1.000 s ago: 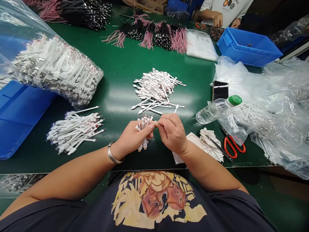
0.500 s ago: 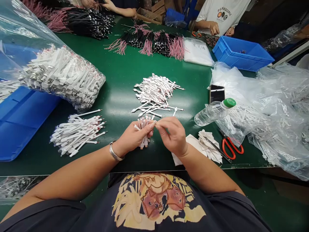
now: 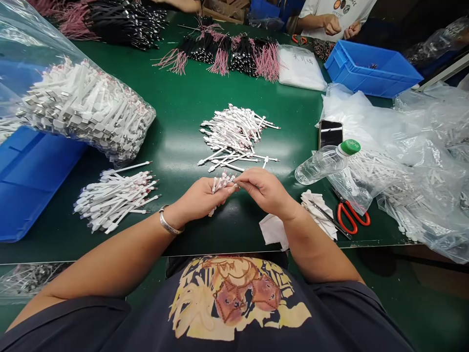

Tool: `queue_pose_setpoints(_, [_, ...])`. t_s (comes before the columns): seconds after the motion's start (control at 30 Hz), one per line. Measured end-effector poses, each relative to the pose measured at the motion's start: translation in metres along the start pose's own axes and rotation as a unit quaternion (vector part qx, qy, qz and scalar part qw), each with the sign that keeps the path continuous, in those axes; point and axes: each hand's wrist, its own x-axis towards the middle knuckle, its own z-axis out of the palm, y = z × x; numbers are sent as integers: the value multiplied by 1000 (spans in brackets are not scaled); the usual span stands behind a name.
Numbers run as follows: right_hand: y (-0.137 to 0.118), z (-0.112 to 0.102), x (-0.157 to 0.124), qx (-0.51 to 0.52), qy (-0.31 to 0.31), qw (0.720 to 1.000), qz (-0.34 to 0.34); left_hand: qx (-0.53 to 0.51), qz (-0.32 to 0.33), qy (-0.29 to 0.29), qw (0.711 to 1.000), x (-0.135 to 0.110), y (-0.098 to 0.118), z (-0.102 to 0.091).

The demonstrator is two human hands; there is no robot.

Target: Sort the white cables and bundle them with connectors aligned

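Note:
My left hand [image 3: 200,199] is closed round a small bundle of short white cables [image 3: 222,182], their thin wire ends pointing up and to the right. At the bundle's right edge, my right hand [image 3: 269,192] pinches the tip of one cable close to my left thumb; what exactly lies between the fingertips is too small to make out. Just beyond both hands lies a loose pile of white cables [image 3: 234,129]. Left of my left wrist is a second pile of white cables [image 3: 115,198], with reddish wire ends facing right.
A clear bag of white cables [image 3: 91,110] leans over a blue tray [image 3: 36,181] on the left. To the right are a bottle [image 3: 318,165], a phone [image 3: 330,133], red-handled scissors [image 3: 351,216], white scraps [image 3: 317,208] and plastic bags [image 3: 421,146]. A co-worker's hands [image 3: 340,27] are beyond the blue bin [image 3: 370,73].
The cable bundle in my left hand has tilted, its lower ends now mostly hidden by the hand. My right hand has turned flatter, still pinching at the bundle's edge. The whole view has shifted slightly.

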Motion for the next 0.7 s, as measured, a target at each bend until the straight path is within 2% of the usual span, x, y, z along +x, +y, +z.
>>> queue_pose_setpoints(0.17, [3, -1, -2, -38, -27, 999, -12, 27, 1, -22, 999, 0, 3, -3])
queue_pose_setpoints(0.3, [-1, 5, -3, -67, -15, 998, -16, 42, 31, -14, 999, 2, 0, -4])
queue_pose_setpoints(0.43, [-7, 20, -7, -142, 46, 989, -1, 69, 95, 21, 993, 4, -6, -4])
queue_pose_setpoints(0.57, [0, 29, -8, -216, 111, 968, 67, 92, 195, 50, 975, -2, -3, -1])
queue_pose_setpoints(0.63, [7, 27, -6, -214, 147, 960, 105, 72, 192, 45, 978, -5, 0, 1])
queue_pose_setpoints(0.7, [11, 22, -5, -155, 178, 965, 114, 46, 151, 37, 987, -7, 1, 1])
